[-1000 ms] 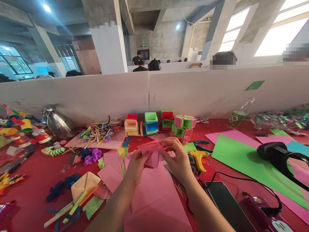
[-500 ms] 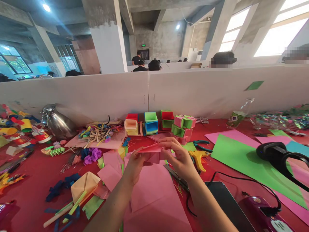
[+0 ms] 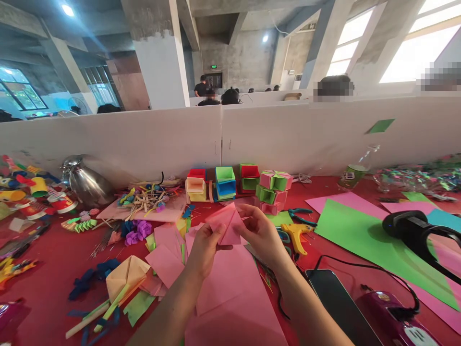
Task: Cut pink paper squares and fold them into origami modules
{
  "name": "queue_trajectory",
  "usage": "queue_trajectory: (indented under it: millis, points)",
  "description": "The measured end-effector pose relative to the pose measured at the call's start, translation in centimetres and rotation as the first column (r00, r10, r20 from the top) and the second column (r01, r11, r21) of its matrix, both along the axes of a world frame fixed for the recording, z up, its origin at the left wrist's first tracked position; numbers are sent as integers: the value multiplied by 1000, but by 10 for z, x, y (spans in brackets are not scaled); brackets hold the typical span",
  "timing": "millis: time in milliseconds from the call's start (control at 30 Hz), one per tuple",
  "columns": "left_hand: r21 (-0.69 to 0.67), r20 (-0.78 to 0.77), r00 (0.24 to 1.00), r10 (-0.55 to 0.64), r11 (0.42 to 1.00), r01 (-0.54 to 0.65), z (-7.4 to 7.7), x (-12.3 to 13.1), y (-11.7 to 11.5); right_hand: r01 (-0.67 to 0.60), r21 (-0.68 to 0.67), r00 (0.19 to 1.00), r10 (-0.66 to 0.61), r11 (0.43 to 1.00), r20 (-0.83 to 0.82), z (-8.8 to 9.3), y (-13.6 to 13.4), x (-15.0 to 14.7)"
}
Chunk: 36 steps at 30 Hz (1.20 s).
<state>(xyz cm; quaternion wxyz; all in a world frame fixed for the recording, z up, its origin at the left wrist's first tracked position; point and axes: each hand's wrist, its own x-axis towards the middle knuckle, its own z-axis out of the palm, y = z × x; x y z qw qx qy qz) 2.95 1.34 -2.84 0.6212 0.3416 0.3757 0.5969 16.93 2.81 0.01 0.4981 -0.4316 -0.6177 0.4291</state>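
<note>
A folded piece of pink paper (image 3: 230, 229) is held up between both hands, its creased face with a diagonal fold turned toward me. My left hand (image 3: 206, 246) pinches its left side, thumb on the front. At the right edge, my right hand (image 3: 260, 231) grips it between thumb and fingers. Below the hands lie large pink sheets (image 3: 230, 288) on the red table. Smaller pink squares (image 3: 163, 262) sit just left of my left hand. Behind the hands stand folded pink and green paper boxes (image 3: 273, 190) and several coloured paper boxes (image 3: 225, 182).
Right of my arm are a yellow glue gun (image 3: 297, 235), pliers (image 3: 301, 213), a phone (image 3: 336, 302) and a purple power strip (image 3: 396, 319). Green card (image 3: 374, 250) lies farther right. A steel jug (image 3: 88, 182) and craft sticks (image 3: 147, 199) stand left, before a white partition (image 3: 144, 139).
The pink paper has turned from nearly edge-on to showing its folded face. My left thumb now lies on its front, and my right fingers have drawn in around its right edge.
</note>
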Motion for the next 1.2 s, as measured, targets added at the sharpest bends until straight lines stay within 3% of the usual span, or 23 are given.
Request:
queue_trajectory:
  millis: [300,500,733,900,1000,1200]
  points:
    - [115,-70,997,12,993,-4,4,1,-2,-29,27,999,28,999,27,3,-7,-2]
    - [206,-138,990,33,979,-4,8,3,-6,-5,-24,1000,5,1000,22,10,-10,-1]
    - [4,-275,934,-227,971,237,4,1,-3,39,-135,961,-74,990,-266,10,0,9]
    - [9,-323,933,-161,985,173,5,3,-5,-30,-124,966,-3,992,-257,9,1,12]
    - [0,-295,934,-202,977,211,6,1,-5,-76,-115,970,47,991,-237,6,2,13]
    - [17,-230,940,-252,965,263,7,-6,-1,-56,-137,965,18,989,-262,4,5,16]
